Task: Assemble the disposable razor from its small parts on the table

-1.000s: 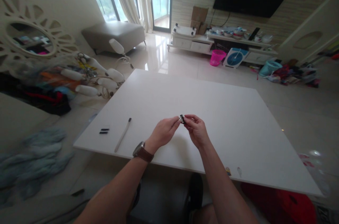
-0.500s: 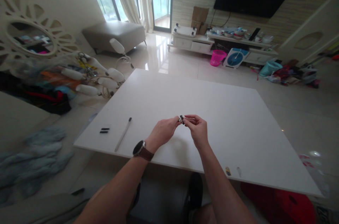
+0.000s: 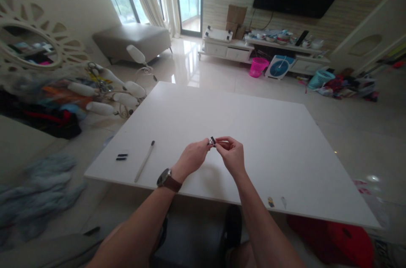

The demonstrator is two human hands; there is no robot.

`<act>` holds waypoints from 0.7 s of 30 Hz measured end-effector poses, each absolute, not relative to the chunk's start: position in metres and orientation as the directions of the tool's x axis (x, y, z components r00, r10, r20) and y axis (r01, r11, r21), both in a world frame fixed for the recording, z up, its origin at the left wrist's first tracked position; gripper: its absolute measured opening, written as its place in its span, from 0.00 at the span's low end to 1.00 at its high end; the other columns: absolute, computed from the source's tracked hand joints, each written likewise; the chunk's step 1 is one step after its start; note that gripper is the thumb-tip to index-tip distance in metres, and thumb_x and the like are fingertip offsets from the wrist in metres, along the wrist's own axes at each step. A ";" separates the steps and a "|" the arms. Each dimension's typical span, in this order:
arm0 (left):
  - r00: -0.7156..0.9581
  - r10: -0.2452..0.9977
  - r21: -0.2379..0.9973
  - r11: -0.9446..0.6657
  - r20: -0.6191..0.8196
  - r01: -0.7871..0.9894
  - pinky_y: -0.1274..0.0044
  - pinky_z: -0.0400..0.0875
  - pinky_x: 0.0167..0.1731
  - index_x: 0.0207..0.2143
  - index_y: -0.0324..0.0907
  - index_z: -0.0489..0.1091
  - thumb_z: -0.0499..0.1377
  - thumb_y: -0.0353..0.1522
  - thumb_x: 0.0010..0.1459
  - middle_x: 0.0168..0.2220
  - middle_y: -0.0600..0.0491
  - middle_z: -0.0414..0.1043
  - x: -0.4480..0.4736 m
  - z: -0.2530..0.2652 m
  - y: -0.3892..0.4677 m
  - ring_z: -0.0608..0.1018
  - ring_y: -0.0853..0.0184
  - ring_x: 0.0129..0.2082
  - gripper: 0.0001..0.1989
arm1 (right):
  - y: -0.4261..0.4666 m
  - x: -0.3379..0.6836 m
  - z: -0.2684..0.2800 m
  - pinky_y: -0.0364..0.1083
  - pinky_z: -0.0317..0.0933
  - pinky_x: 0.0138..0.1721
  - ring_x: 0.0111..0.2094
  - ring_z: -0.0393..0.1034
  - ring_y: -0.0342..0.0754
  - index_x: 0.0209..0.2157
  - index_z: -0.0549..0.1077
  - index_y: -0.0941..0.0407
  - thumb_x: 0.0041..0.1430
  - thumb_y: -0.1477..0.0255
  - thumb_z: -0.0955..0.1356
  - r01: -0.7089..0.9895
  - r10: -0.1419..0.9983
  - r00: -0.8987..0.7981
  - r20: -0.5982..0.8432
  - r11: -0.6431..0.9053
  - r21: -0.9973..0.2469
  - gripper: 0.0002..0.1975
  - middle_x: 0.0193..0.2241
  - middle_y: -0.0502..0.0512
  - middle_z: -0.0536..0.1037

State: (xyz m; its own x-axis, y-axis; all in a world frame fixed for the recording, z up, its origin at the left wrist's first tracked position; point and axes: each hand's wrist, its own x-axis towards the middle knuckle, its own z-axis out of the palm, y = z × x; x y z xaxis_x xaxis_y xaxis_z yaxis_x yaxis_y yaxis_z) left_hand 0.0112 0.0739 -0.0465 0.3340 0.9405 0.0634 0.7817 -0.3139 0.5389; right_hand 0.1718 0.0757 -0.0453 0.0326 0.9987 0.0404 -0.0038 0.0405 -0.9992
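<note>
My left hand (image 3: 194,156), a watch on its wrist, is closed in a pinch on a small black-and-silver piece (image 3: 212,141) held just above the white table (image 3: 253,120). From the other side, my right hand (image 3: 232,153) pinches the same piece between thumb and fingers. The piece is too small to tell its kind, and the fingertips cover part of it. To the left lie a slim grey stick with a black end (image 3: 144,161) and two short black strips (image 3: 122,157). Near the front edge are a small yellow-and-dark piece (image 3: 270,201) and a clear teardrop-shaped piece (image 3: 283,202).
Beyond the table's left edge stands a chandelier with white shades (image 3: 101,108). A grey bench (image 3: 133,42) is by the window. Along the back wall runs a low white cabinet (image 3: 218,50), with a pink basket (image 3: 258,67) and a blue-and-white fan (image 3: 279,67) before it.
The black-and-silver piece has turned a little between my fingers. Both hands stay together on it, and the whole view has shifted slightly.
</note>
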 end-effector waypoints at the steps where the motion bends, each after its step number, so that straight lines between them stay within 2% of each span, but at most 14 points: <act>1: 0.327 0.942 0.605 -0.307 0.081 0.734 0.74 0.60 0.31 0.39 0.42 0.65 0.47 0.35 0.71 0.33 0.49 0.75 0.011 -0.047 0.075 0.76 0.61 0.32 0.11 | 0.075 0.172 -0.044 0.50 0.73 0.38 0.36 0.81 0.55 0.34 0.79 0.55 0.50 0.71 0.73 -0.003 0.998 0.021 0.057 0.057 -0.998 0.07 0.33 0.57 0.84; 4: 0.266 0.951 0.820 -0.277 0.159 0.500 0.75 0.62 0.32 0.35 0.41 0.65 0.45 0.39 0.71 0.31 0.51 0.72 0.013 -0.050 0.077 0.73 0.65 0.31 0.16 | 0.075 0.171 -0.040 0.51 0.73 0.42 0.39 0.80 0.54 0.37 0.78 0.54 0.51 0.71 0.74 -0.149 0.997 -0.039 0.066 0.059 -0.987 0.09 0.36 0.56 0.84; 6: 0.211 0.963 0.930 -0.225 0.167 0.290 0.77 0.61 0.29 0.33 0.40 0.65 0.46 0.44 0.71 0.28 0.53 0.68 0.017 -0.052 0.079 0.69 0.69 0.27 0.20 | 0.075 0.170 -0.037 0.51 0.72 0.45 0.41 0.80 0.53 0.39 0.78 0.53 0.50 0.71 0.75 -0.277 0.997 -0.058 0.057 0.039 -0.960 0.13 0.39 0.56 0.84; 8: 0.180 0.977 0.990 -0.124 0.112 0.060 0.80 0.56 0.22 0.31 0.40 0.64 0.48 0.48 0.68 0.24 0.56 0.61 0.023 -0.053 0.080 0.63 0.73 0.22 0.22 | 0.075 0.168 -0.036 0.52 0.71 0.48 0.43 0.79 0.53 0.41 0.78 0.53 0.50 0.70 0.76 -0.328 0.997 -0.039 0.060 0.044 -0.944 0.14 0.40 0.55 0.84; 10: 0.204 0.979 0.987 0.014 0.019 -0.158 0.82 0.49 0.18 0.29 0.39 0.62 0.53 0.51 0.65 0.21 0.60 0.53 0.028 -0.052 0.080 0.55 0.76 0.18 0.24 | 0.076 0.167 -0.036 0.52 0.70 0.49 0.43 0.78 0.52 0.40 0.79 0.53 0.49 0.70 0.76 -0.340 0.997 -0.007 0.071 0.064 -0.938 0.14 0.40 0.55 0.83; 13: 0.316 0.946 0.882 0.213 -0.078 -0.420 0.85 0.42 0.15 0.27 0.39 0.60 0.58 0.50 0.62 0.19 0.63 0.46 0.031 -0.045 0.078 0.48 0.78 0.16 0.24 | 0.078 0.167 -0.036 0.51 0.69 0.48 0.42 0.77 0.51 0.39 0.79 0.53 0.49 0.69 0.77 -0.333 0.996 0.048 0.082 0.093 -0.939 0.13 0.39 0.55 0.83; 16: 0.505 0.853 0.660 0.457 -0.135 -0.596 0.86 0.41 0.13 0.26 0.40 0.57 0.57 0.45 0.65 0.20 0.63 0.43 0.028 -0.034 0.074 0.46 0.78 0.15 0.21 | 0.081 0.168 -0.036 0.49 0.68 0.44 0.41 0.76 0.50 0.37 0.78 0.53 0.48 0.66 0.77 -0.333 0.992 0.121 0.031 0.070 -0.940 0.13 0.40 0.55 0.82; 19: 0.668 0.727 0.425 0.661 -0.158 -0.618 0.87 0.42 0.12 0.25 0.41 0.52 0.52 0.41 0.69 0.20 0.62 0.40 0.023 -0.028 0.069 0.43 0.77 0.15 0.21 | 0.082 0.167 -0.034 0.47 0.67 0.40 0.42 0.76 0.50 0.38 0.78 0.52 0.48 0.63 0.77 -0.424 0.995 0.069 -0.066 -0.031 -0.905 0.16 0.42 0.55 0.81; 21: 0.721 0.673 0.343 0.725 -0.164 -0.598 0.88 0.41 0.12 0.24 0.41 0.51 0.50 0.39 0.70 0.19 0.62 0.38 0.023 -0.028 0.067 0.42 0.78 0.14 0.21 | 0.080 0.165 -0.032 0.46 0.67 0.40 0.41 0.76 0.49 0.38 0.78 0.52 0.47 0.62 0.77 -0.476 0.996 -0.020 -0.084 -0.084 -0.875 0.17 0.39 0.54 0.82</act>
